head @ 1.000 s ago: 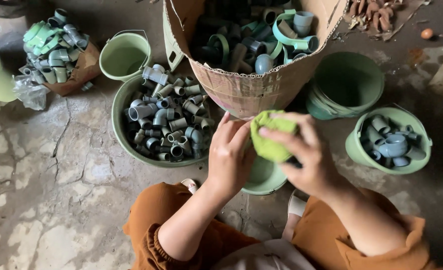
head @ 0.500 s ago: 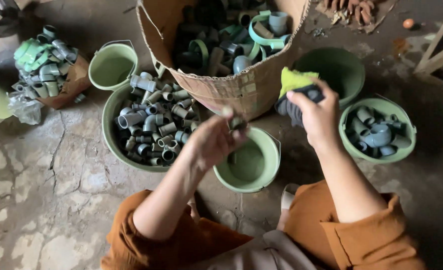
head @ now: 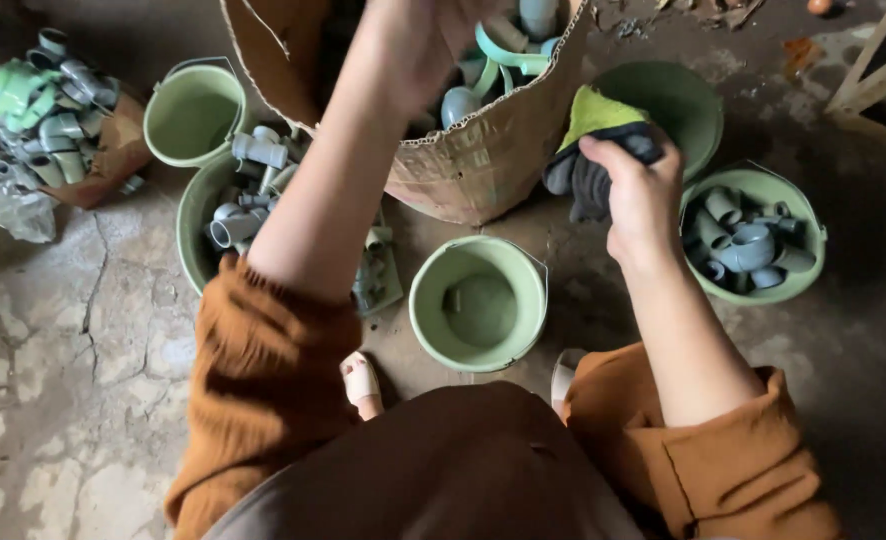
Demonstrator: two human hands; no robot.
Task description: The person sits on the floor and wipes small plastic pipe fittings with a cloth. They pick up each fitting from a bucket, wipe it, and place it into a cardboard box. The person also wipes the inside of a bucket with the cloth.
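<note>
Far left on the cracked floor (head: 83, 420), a heap of grey and green pipe fittings (head: 38, 110) lay on brown paper, with a crumpled clear plastic bag (head: 13, 210) just beside it. Next came a small empty green bucket (head: 195, 110), touching the rim of a wide green basin (head: 195, 225) filled with grey pipe elbows and couplings (head: 248, 190); the left forearm covered much of that basin. Left hand (head: 418, 35) reached up into the torn cardboard box (head: 483, 160) at the top edge of the floor, over the grey and teal fittings inside; fingers cut off by the frame edge, cannot tell if clenched or released. Below the box sat a green bucket (head: 478, 305) with one small piece at its bottom, between the knees in orange-brown sleeves and trousers. Right hand (head: 638, 195) was clenched around a yellow-green and dark grey cloth (head: 593, 130), held just beside the box's right wall, above the floor. Behind it a dark green bucket (head: 678, 100), partly hidden. Near the right edge, a green bucket of blue-grey fittings (head: 753, 245). Wooden slats (head: 878, 75) in the top right corner.
</note>
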